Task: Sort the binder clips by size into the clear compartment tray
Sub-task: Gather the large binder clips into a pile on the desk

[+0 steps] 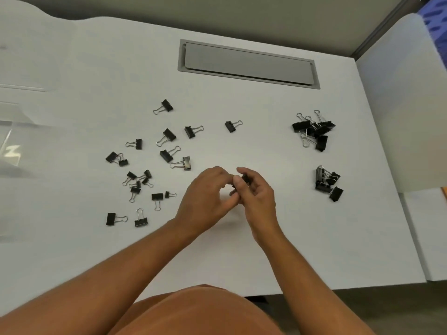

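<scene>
Both hands meet over the middle of the white table (266, 238). My right hand (258, 197) pinches a small black binder clip (245, 178) between thumb and fingers. My left hand (208, 199) has its fingertips curled in against the right hand's fingers; whether it touches the clip is hidden. Several loose black binder clips (167, 136) of mixed sizes lie scattered to the left. A pile of larger clips (314, 130) lies at the right, and a second pile (327, 183) lies nearer. The clear compartment tray (12, 153) stands at the far left edge, partly out of view.
A grey cable hatch (246, 64) is set into the table at the back. A white partition panel (406, 105) bounds the right side. The table's front edge runs just below my forearms, with my lap under it.
</scene>
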